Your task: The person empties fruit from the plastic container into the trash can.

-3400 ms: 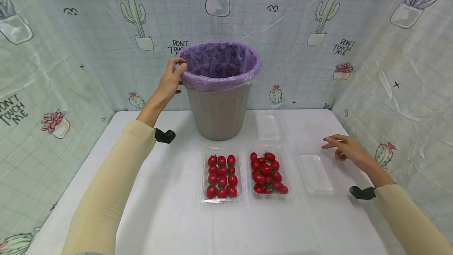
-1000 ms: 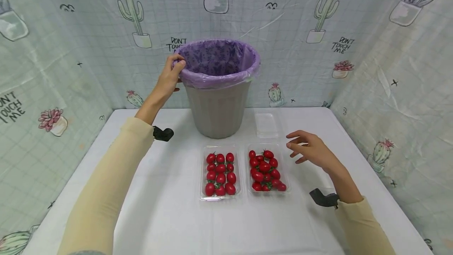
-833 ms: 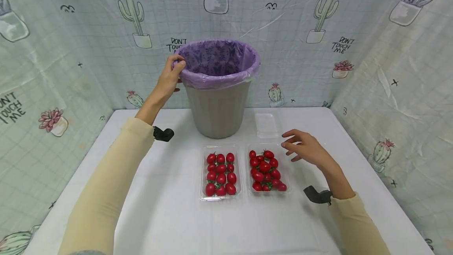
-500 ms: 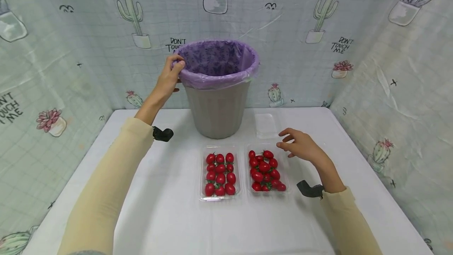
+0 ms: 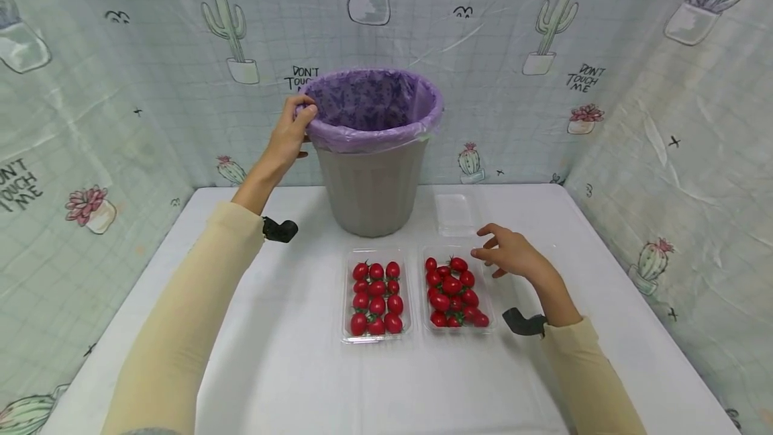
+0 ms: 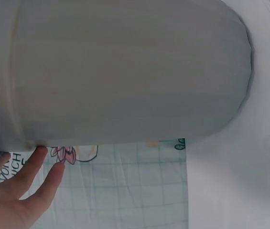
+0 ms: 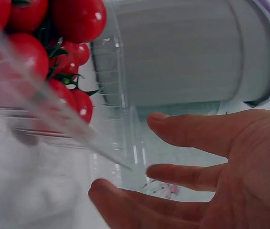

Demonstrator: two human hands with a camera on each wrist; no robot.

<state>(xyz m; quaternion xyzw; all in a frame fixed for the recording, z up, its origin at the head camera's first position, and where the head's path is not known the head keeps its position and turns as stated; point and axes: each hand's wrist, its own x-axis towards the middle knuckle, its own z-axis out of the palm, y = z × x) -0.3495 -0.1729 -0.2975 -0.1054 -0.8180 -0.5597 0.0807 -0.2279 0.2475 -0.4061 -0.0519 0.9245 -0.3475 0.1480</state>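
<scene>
My left hand (image 5: 290,133) grips the rim of a grey trash bin (image 5: 371,193), its thumb over the purple bag (image 5: 368,142) lining it. In the left wrist view, fingers (image 6: 46,188) of that hand are spread near the bin's wall. My right hand (image 5: 510,254), fingers parted and holding nothing visible, hovers beside the far right corner of a clear plastic box (image 5: 460,329) of cherry tomatoes (image 5: 451,286). In the right wrist view, a blurred clear plastic panel (image 7: 72,124) slants across the tomatoes. Whether the right fingers touch it I cannot tell.
Left of that box stands another clear box (image 5: 377,339) with cherry tomatoes in rows. A clear plastic tray or lid (image 5: 455,213) lies to the right of the bin's base. The white table (image 5: 302,368) meets a cactus-print cloth (image 5: 501,133) behind and at the sides.
My right hand has moved left from the far right to the right tomato box. The clear panel that lay flat right of that box no longer shows there. My left hand stays on the bin.
</scene>
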